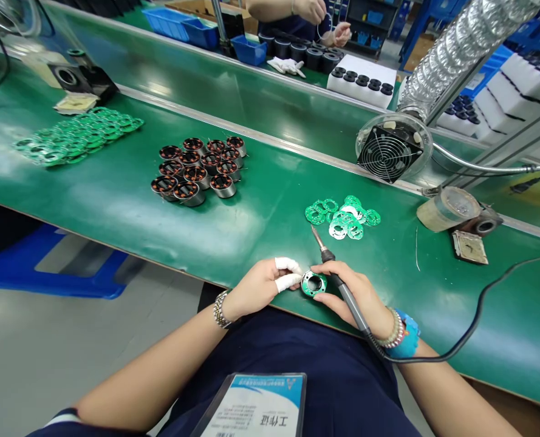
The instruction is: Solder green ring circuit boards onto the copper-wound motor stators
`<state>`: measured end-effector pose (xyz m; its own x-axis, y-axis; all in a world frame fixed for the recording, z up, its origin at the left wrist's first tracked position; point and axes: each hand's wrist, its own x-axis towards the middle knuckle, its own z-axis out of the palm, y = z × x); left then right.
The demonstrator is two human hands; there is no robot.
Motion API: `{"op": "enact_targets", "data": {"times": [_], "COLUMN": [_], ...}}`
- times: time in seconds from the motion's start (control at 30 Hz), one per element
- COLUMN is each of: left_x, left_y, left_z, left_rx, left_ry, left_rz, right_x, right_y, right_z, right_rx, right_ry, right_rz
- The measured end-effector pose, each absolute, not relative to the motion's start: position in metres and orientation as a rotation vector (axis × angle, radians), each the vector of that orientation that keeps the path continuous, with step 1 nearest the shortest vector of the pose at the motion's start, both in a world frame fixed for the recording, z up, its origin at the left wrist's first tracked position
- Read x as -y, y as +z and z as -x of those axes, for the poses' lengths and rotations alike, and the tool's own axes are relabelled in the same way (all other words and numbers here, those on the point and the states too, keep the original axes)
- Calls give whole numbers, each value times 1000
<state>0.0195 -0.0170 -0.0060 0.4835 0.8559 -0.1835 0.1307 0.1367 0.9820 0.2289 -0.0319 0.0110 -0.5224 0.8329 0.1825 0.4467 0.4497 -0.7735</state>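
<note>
Near the bench's front edge, a round motor stator topped with a green ring circuit board (314,283) sits between my two hands. My left hand (270,280), with white covers on two fingers, pinches its left side. The grey and black soldering iron (348,297) lies in my right hand (358,297), its tip pointing up and away to the left. Right thumb and index finger also reach round the board's right side. Just beyond the iron's tip is a loose pile of green ring circuit boards (342,217).
Several copper-wound stators (199,167) stand left of centre, with stacked green boards (78,136) farther left. At right are a fume fan (390,152), a solder-stained cup (449,208), a sponge holder (470,246) and the iron's black cord (474,321). A co-worker's hands (324,21) work across the bench.
</note>
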Motion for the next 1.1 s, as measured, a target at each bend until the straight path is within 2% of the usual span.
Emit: {"op": "enact_targets", "data": {"times": [0.27,0.6,0.8,1.1], "left_x": [14,14,14,13], "left_y": [-7,-9,-9,-7], "left_z": [-16,-18,-18,-18], "left_rx": [-1005,-997,-1012,-1015], "left_ry": [529,546,543,542], "left_rz": [-1754,-1670,-1685,-1670], "right_x": [30,50,56,55], "right_y": [9,38,40,40], "right_z": [-227,-243,-247,-245], "right_rx": [2152,2047,1967,1981], "right_ry": [896,672,812,845], "right_rz": [1046,924,1006,1020]}}
